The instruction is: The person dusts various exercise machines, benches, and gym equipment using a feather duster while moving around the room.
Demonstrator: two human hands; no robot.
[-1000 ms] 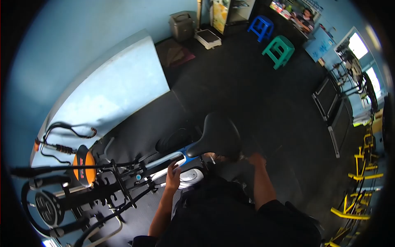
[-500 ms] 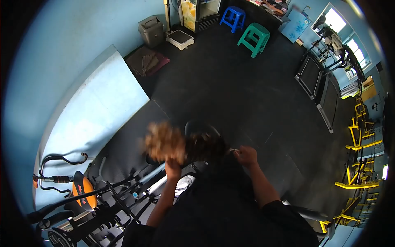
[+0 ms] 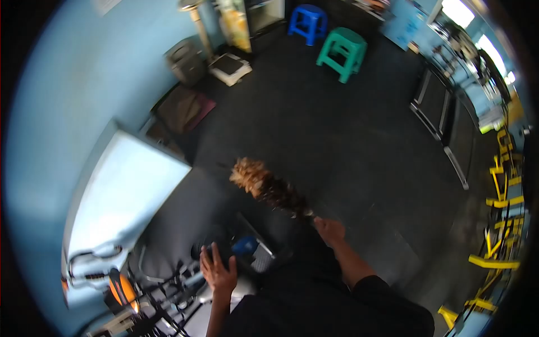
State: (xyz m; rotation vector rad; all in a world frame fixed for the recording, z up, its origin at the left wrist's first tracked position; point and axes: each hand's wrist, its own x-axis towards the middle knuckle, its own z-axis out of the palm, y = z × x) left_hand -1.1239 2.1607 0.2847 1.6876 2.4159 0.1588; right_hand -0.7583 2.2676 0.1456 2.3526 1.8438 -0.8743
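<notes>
A feather duster [image 3: 275,191], light brown at its tip and dark brown toward the handle, slants up and left in front of me. My right hand [image 3: 330,231] is closed around its handle end. My left hand [image 3: 218,268] holds nothing, its fingers spread, over the exercise machine [image 3: 185,303] at lower left. A dark rounded part and a blue object [image 3: 245,245] lie just beyond that hand; blur hides whether it touches the machine.
A pale low partition [image 3: 126,185] runs along the left wall. Ahead are a green stool [image 3: 343,50], a blue stool [image 3: 308,23], a platform scale [image 3: 230,67] and a grey bin [image 3: 184,62]. Treadmills [image 3: 443,112] and yellow-framed equipment [image 3: 497,258] line the right side.
My left hand has come away from the duster's feathers, dropped lower and opened. The duster now points more up and forward, still in my right hand. The view has shifted.
</notes>
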